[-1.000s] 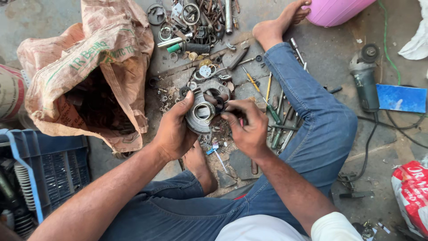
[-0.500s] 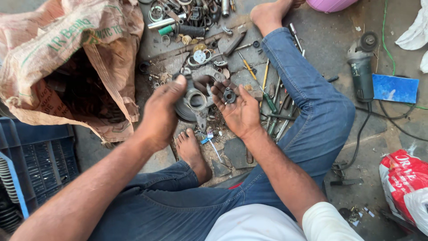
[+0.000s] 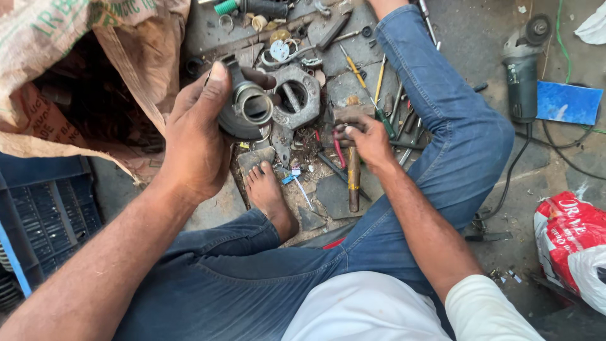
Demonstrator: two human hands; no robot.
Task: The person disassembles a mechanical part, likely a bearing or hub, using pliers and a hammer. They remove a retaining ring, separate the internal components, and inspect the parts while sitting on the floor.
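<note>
The left hand (image 3: 196, 136) is closed around a round grey metal part with a ring-shaped opening (image 3: 245, 108), held up off the floor with the opening facing right. The right hand (image 3: 365, 140) is lower and to the right, fingers curled on the head end of a wooden-handled hammer (image 3: 352, 173). The hammer lies on the ground, its long handle pointing back toward the person

Workshop floor, by the look: scattered metal parts (image 3: 297, 95), screwdrivers (image 3: 363, 82), an angle grinder (image 3: 522, 69), a hammer (image 3: 353, 170).
</note>
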